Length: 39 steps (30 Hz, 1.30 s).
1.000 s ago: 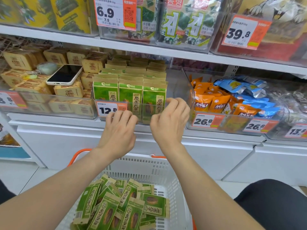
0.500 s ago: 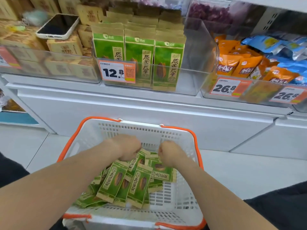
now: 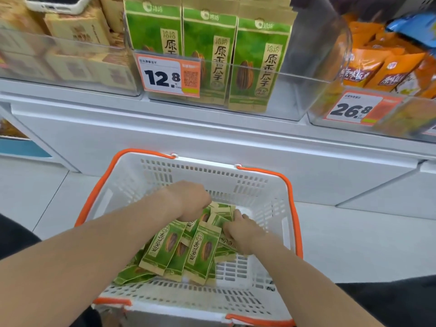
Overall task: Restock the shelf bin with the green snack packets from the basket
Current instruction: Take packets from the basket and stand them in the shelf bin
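Both your hands have come down from the front of the shelf bin [image 3: 313, 74] into the basket [image 3: 266, 192], so a fresh pick is starting. Your left hand [image 3: 188, 200] is curled over the far end of the green packets [image 3: 186, 249], fingers hidden; whether it grips one cannot be told. Your right hand [image 3: 243, 228], at 3 o'clock of the pile, has its fingers tucked among packet edges, apparently closing on some. The bin, at 12 o'clock above the basket, shows three upright packets at its front and free space on its right side. Left of it sits a phone [image 3: 59, 2] on tan boxes [image 3: 77, 29]; orange bags [image 3: 368, 64] lie at 2 o'clock. The price tag [image 3: 168, 75] and the bin's clear front wall are likely obstacles when loading.
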Each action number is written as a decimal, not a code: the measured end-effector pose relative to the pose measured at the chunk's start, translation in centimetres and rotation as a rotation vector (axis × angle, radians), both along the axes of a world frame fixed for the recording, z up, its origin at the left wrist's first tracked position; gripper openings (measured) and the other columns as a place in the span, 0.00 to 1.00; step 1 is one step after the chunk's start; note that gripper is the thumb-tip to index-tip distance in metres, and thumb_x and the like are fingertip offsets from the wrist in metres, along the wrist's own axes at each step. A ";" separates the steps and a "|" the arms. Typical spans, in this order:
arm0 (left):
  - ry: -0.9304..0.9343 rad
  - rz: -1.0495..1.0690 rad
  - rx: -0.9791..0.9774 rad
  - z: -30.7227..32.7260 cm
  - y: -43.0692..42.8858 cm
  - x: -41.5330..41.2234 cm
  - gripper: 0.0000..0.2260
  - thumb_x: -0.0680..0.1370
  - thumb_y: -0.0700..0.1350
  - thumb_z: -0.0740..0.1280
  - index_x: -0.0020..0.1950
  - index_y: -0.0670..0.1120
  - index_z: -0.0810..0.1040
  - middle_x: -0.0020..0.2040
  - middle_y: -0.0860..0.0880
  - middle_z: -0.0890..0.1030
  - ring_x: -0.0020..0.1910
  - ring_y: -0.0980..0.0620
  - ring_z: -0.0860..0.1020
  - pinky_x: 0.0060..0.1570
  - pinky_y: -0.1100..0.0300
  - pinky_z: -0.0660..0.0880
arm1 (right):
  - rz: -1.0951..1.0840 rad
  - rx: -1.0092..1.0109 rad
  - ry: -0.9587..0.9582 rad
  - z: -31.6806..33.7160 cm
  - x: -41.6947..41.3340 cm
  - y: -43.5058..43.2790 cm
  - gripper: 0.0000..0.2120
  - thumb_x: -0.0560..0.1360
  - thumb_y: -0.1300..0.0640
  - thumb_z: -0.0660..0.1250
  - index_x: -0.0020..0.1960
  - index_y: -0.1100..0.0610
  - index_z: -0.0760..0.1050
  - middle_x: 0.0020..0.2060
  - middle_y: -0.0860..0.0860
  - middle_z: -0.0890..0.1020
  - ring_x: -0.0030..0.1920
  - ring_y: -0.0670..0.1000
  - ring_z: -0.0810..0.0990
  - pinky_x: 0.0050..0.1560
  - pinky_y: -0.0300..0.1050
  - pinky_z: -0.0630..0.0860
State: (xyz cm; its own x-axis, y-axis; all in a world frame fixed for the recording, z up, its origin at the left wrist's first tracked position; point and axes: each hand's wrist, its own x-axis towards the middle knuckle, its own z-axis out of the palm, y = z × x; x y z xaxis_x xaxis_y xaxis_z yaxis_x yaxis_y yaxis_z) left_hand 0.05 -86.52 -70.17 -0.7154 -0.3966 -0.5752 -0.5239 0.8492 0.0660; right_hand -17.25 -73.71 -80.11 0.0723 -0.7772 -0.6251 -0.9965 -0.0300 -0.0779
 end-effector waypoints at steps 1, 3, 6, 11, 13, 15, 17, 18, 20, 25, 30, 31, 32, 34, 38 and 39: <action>0.000 0.003 0.006 0.0 0.0 -0.1 0.10 0.84 0.42 0.59 0.60 0.48 0.80 0.53 0.48 0.82 0.48 0.48 0.81 0.45 0.54 0.77 | -0.058 -0.027 -0.063 0.0 -0.1 -0.3 0.14 0.76 0.66 0.66 0.54 0.53 0.65 0.63 0.61 0.67 0.54 0.65 0.76 0.53 0.58 0.78; -0.004 0.010 0.018 0.3 -0.1 -0.1 0.11 0.84 0.43 0.59 0.61 0.48 0.80 0.54 0.48 0.83 0.49 0.47 0.81 0.47 0.53 0.78 | -0.196 -0.029 -0.141 0.0 0.1 -0.4 0.16 0.79 0.60 0.68 0.61 0.54 0.63 0.63 0.61 0.68 0.51 0.63 0.79 0.52 0.59 0.80; -0.029 0.009 0.018 0.9 -0.1 -0.1 0.12 0.84 0.43 0.59 0.61 0.47 0.80 0.55 0.47 0.83 0.50 0.46 0.82 0.52 0.50 0.81 | -0.358 0.069 -0.196 0.3 0.4 -0.3 0.36 0.78 0.55 0.72 0.77 0.59 0.55 0.65 0.61 0.71 0.57 0.61 0.80 0.57 0.56 0.80; -0.046 0.005 0.028 1.2 0.2 -0.2 0.15 0.84 0.42 0.60 0.70 0.48 0.76 0.63 0.46 0.80 0.57 0.44 0.81 0.55 0.49 0.80 | -0.380 -0.024 -0.235 1.8 0.7 -0.8 0.12 0.77 0.52 0.73 0.59 0.54 0.81 0.51 0.52 0.85 0.52 0.56 0.84 0.56 0.53 0.82; 0.002 0.024 0.029 1.1 0.2 -0.3 0.22 0.84 0.43 0.64 0.79 0.48 0.67 0.70 0.45 0.74 0.63 0.43 0.78 0.59 0.47 0.79 | -0.410 -0.178 -0.222 3.3 0.3 -1.7 0.12 0.80 0.52 0.69 0.64 0.49 0.80 0.53 0.52 0.83 0.52 0.55 0.82 0.57 0.54 0.81; 0.105 0.037 0.005 1.5 0.0 -0.5 0.33 0.82 0.48 0.70 0.83 0.46 0.58 0.76 0.43 0.68 0.71 0.42 0.73 0.68 0.45 0.75 | -0.380 -0.336 -0.225 5.2 -0.3 -2.6 0.17 0.83 0.51 0.66 0.71 0.46 0.76 0.58 0.53 0.79 0.56 0.57 0.80 0.60 0.54 0.78; 0.219 0.079 -0.006 2.2 -0.4 -0.6 0.41 0.79 0.56 0.74 0.84 0.47 0.56 0.79 0.46 0.66 0.76 0.43 0.68 0.75 0.44 0.69 | -0.350 -0.451 -0.315 7.5 -0.7 -3.3 0.20 0.81 0.50 0.68 0.73 0.48 0.76 0.58 0.53 0.82 0.58 0.56 0.81 0.61 0.53 0.77; 0.279 0.122 0.011 2.4 -0.8 -0.7 0.40 0.77 0.59 0.75 0.83 0.50 0.59 0.77 0.48 0.69 0.76 0.44 0.68 0.75 0.44 0.68 | -0.383 -0.500 -0.401 8.8 -0.6 -3.4 0.19 0.79 0.50 0.72 0.70 0.49 0.78 0.56 0.51 0.84 0.56 0.53 0.82 0.59 0.51 0.78; 0.402 0.213 0.080 3.2 -1.5 -0.6 0.30 0.76 0.60 0.76 0.75 0.55 0.72 0.67 0.50 0.78 0.69 0.45 0.73 0.68 0.44 0.72 | -0.511 -0.618 -0.551 11.4 -0.2 -3.7 0.14 0.73 0.48 0.78 0.57 0.48 0.83 0.44 0.45 0.86 0.47 0.47 0.84 0.52 0.48 0.80; 0.638 0.333 0.252 7.4 -2.7 -0.1 0.12 0.73 0.54 0.81 0.52 0.53 0.84 0.45 0.56 0.83 0.47 0.53 0.80 0.45 0.56 0.74 | -0.647 -0.738 -0.761 16.0 0.0 -4.1 0.08 0.68 0.50 0.83 0.38 0.48 0.85 0.34 0.44 0.86 0.38 0.42 0.84 0.44 0.38 0.80; 0.902 0.557 0.341 10.4 -2.9 -0.7 0.10 0.68 0.53 0.84 0.45 0.54 0.87 0.40 0.53 0.87 0.42 0.49 0.84 0.44 0.50 0.80 | -0.764 -0.794 -0.959 20.6 -1.6 -3.8 0.03 0.73 0.56 0.81 0.45 0.53 0.88 0.41 0.46 0.88 0.44 0.44 0.86 0.50 0.43 0.82; 0.944 0.585 0.351 11.0 -2.7 -1.0 0.10 0.68 0.53 0.84 0.44 0.54 0.87 0.40 0.54 0.87 0.41 0.50 0.85 0.45 0.51 0.80 | -0.796 -0.846 -0.957 21.5 -1.8 -4.0 0.02 0.73 0.57 0.80 0.44 0.53 0.88 0.41 0.47 0.88 0.44 0.45 0.86 0.51 0.47 0.83; 0.975 0.596 0.345 11.7 -2.5 -1.4 0.09 0.68 0.53 0.84 0.43 0.54 0.88 0.39 0.54 0.87 0.42 0.51 0.85 0.46 0.51 0.80 | -0.828 -0.893 -0.949 22.4 -1.9 -4.1 0.02 0.73 0.57 0.80 0.44 0.53 0.88 0.40 0.48 0.88 0.43 0.48 0.86 0.51 0.50 0.84; 1.031 0.582 0.322 12.8 -2.3 -2.2 0.08 0.70 0.52 0.83 0.44 0.54 0.88 0.40 0.54 0.87 0.44 0.51 0.85 0.51 0.48 0.80 | -0.878 -0.969 -0.932 24.0 -1.6 -4.4 0.07 0.72 0.58 0.81 0.48 0.51 0.87 0.39 0.49 0.87 0.40 0.50 0.86 0.49 0.54 0.85; 1.074 0.476 0.338 15.7 -2.4 -3.3 0.05 0.79 0.50 0.76 0.54 0.58 0.87 0.49 0.59 0.88 0.51 0.59 0.84 0.55 0.54 0.79 | -0.913 -1.110 -0.840 26.6 -1.6 -4.7 0.12 0.70 0.52 0.82 0.52 0.45 0.84 0.41 0.45 0.87 0.41 0.48 0.85 0.49 0.54 0.84; 1.089 0.440 0.349 16.5 -2.3 -3.6 0.07 0.81 0.50 0.74 0.58 0.58 0.87 0.51 0.60 0.88 0.53 0.61 0.84 0.57 0.56 0.79 | -0.935 -1.131 -0.842 27.3 -1.8 -4.6 0.14 0.69 0.50 0.82 0.53 0.45 0.84 0.42 0.45 0.87 0.43 0.48 0.86 0.50 0.56 0.84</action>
State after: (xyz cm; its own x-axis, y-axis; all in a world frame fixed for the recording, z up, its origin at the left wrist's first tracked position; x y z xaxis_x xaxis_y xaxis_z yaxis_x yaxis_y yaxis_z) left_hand -3.56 -88.83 -53.70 -0.7328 -0.6704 0.1162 -0.2907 0.4629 0.8374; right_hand -19.05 -78.35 -52.78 -0.6388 -0.7421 0.2030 -0.3997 0.0947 -0.9117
